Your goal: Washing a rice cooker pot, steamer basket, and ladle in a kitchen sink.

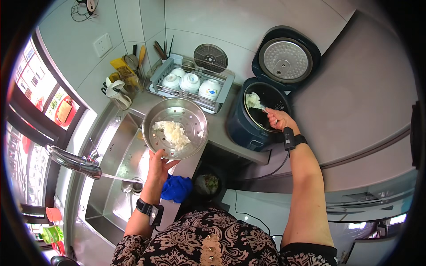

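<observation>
My left hand [159, 166] grips the near rim of a perforated metal steamer tray [191, 116]. A mound of cooked rice [173, 133] lies in the tray, with a small clump apart at its right side. My right hand [279, 119] holds the handle of a white rice paddle [262, 108] inside the open rice cooker [239, 116]. White rice [253, 99] is heaped at the paddle's end, near the left wall of the dark inner pot [271, 94]. The cooker's lid [285, 60] stands raised behind it.
Left of the tray is a steel sink [109, 186] with water running from its faucet [73, 163]. A dish rack [226, 89] with several bowls stands behind the tray. A blue cloth [176, 189] lies on the counter edge, above a bin [206, 184].
</observation>
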Demonstrator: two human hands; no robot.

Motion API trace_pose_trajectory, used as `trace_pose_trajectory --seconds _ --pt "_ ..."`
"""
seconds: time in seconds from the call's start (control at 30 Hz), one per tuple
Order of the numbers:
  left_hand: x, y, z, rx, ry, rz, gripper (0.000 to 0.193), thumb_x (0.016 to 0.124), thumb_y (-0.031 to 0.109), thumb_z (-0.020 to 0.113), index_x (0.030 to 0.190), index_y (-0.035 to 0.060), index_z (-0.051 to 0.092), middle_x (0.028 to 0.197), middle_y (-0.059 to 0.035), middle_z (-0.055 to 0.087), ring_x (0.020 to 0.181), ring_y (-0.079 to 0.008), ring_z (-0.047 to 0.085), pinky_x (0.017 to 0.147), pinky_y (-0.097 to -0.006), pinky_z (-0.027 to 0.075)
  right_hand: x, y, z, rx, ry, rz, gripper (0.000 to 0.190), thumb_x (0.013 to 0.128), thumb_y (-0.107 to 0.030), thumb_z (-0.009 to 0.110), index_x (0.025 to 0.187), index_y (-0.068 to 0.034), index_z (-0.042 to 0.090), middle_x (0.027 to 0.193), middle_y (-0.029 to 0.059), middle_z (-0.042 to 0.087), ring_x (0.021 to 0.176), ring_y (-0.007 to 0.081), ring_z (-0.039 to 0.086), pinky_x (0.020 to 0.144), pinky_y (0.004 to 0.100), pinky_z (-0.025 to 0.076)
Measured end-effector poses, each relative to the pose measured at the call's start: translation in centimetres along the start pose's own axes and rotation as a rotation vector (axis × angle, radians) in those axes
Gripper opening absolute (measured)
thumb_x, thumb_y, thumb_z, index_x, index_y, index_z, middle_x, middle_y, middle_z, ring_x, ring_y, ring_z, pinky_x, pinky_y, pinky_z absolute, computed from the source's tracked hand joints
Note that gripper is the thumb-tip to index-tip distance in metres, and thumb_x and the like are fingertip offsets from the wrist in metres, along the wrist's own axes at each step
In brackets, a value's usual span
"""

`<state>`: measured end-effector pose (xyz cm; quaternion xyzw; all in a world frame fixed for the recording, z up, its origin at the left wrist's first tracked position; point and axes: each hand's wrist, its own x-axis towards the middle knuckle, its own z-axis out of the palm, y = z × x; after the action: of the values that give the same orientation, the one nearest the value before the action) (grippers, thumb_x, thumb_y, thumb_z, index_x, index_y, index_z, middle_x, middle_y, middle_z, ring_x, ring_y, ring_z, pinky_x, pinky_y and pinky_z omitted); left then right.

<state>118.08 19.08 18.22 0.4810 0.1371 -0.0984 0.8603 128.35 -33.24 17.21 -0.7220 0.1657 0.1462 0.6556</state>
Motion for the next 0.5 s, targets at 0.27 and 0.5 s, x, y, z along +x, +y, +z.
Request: trace_pose_trajectory --seconds 0.27,0.5 --pt "0.1 -0.4 -0.1 -0.047 -0.055 0.019 0.057 0.078 0.008 0.049 0.132 0.0088 0.029 0.119 -0.0167 0.051 0.098 -0.0292 0.063 0.075 -0.0441 0.06 -2.3 -2.8 -0.1 0.04 0.071 0.096 0.016 0.088 -0.02 0.067 0.088 -0.005 0.06 0.061 -0.0055 0.043 0.044 0.001 0.034 0.036 0.0152 0.028" --pt "-0.5 -0.4 -0.1 -0.025 -0.033 0.004 0.059 0.078 0.008 0.048 0.134 0.0078 0.027 0.118 -0.0166 0.051 0.094 -0.0284 0.064 0.074 -0.043 0.06 -0.3 -1.8 4.7 -0.111 -0.019 0.045 0.017 0.088 -0.018 0.066 0.08 -0.008 0.055 0.061 -0.002 0.048 0.043 0.0043 0.042 0.035 0.0157 0.032"
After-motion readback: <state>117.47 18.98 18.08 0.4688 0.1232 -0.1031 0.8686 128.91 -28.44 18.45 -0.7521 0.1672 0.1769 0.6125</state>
